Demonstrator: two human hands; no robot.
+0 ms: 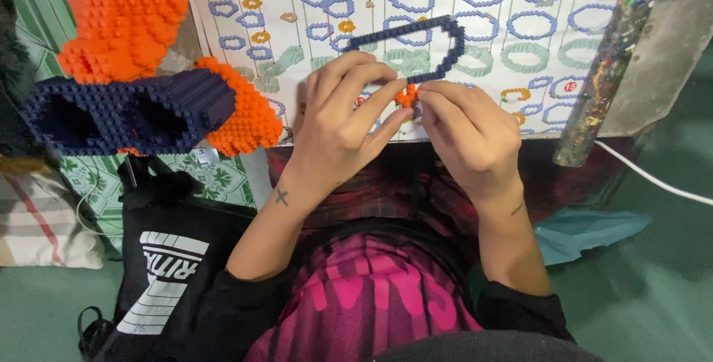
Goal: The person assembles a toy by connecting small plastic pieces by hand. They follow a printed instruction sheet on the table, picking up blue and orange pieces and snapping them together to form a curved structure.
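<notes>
I am pinching a small orange brick piece (406, 95) between the fingers (386, 95) of my left hand (342, 121) and those of my right hand (468, 128), both sets clenched on it from either side. The piece is sitting right where my fingertips are meeting, just above the near edge of the instruction sheet (490, 43) that is lying across my lap. It is too small and too covered by my fingers for me to tell which way its long axis is running.

Just beyond my fingertips, a dark blue brick ring (416, 46) is lying flat on the sheet, touching or nearly touching the orange piece at its near side. It is a long loop, with its long axis running left to right across the sheet and its rounded end pointing toward the sheet's right edge.

Off the sheet's left edge, a big orange and dark blue brick model (141, 72) is resting, its two dark blue hollow tubes opening toward the left. Near the sheet's far right corner, a paint-splattered hammer (613, 57) is lying with its head away from me and its handle slanting back toward me. A black bag (167, 258) is sitting beside my left forearm.
</notes>
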